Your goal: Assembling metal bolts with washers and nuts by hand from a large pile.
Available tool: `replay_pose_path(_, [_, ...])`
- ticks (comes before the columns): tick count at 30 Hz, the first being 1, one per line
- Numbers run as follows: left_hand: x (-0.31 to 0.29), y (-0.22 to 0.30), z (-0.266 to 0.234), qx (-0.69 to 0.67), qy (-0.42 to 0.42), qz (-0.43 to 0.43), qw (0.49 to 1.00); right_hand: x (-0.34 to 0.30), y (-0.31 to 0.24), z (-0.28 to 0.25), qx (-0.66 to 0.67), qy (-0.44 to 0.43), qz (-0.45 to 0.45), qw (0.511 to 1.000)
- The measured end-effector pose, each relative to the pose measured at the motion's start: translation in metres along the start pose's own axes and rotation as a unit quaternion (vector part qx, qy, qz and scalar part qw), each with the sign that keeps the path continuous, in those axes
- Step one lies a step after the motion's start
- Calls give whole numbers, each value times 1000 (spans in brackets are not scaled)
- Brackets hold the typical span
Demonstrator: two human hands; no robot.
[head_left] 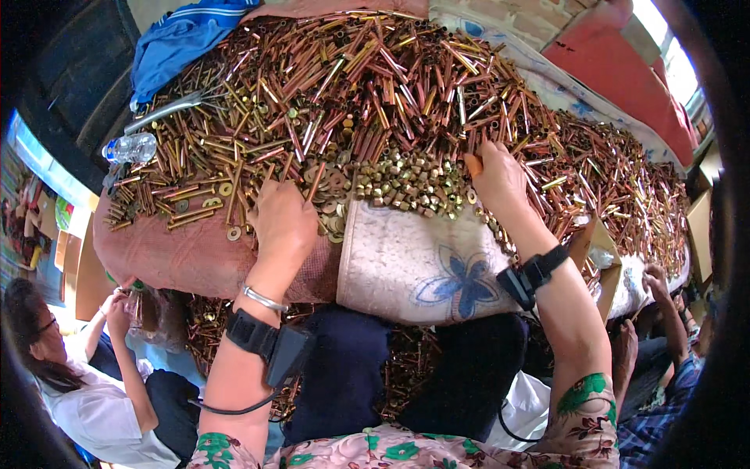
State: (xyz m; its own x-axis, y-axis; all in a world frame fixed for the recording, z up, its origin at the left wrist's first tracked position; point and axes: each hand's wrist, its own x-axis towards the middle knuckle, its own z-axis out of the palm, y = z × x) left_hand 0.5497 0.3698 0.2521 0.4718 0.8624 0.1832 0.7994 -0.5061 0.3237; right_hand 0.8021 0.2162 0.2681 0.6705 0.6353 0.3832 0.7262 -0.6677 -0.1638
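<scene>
My left hand (pixel 284 220) is closed at the near edge of the heap. A copper-coloured rod (pixel 316 181) sticks up from its thumb side, and more rods stand by its fingertips. Flat brass washers (pixel 334 186) lie just right of it. Right of these is a pile of small brass nuts (pixel 414 184). At the right end of the nuts, my right hand (pixel 500 178) reaches into the metal sleeves (pixel 406 98), fingers bent. Its fingertips are partly hidden, so what they hold does not show. Long bolts (pixel 195 215) lie loose left of my left hand.
The heap lies on a reddish cloth (pixel 180 254) and a white flowered cover (pixel 391 266). A plastic bottle (pixel 131 148), a metal scoop-like tool (pixel 168 111) and a blue garment (pixel 183 47) are at left. An open carton (pixel 598 254) stands at right. People sit on both sides.
</scene>
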Motion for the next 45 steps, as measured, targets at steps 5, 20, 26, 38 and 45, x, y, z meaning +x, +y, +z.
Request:
replay_pose_path(5, [-16, -4, -6, -225, 41, 64, 971, 22, -21, -6, -83, -86, 27, 993])
replay_pose_path(20, [-67, 17, -20, -767, -191, -118, 601, -47, -8, -36, 339, -128, 19, 932])
replay_pose_path(26, [-89, 42, -15, -765, -177, -126, 606, -89, -20, -64, 286, -159, -130, 936])
replay_pose_path(38, [-123, 71, 3, -769, -252, -164, 564, -86, -34, -34, 742, -151, 221, 615])
replay_pose_path(45, [-122, 68, 4, -761, -273, -148, 569, -85, -32, -32, 809, -155, 204, 529])
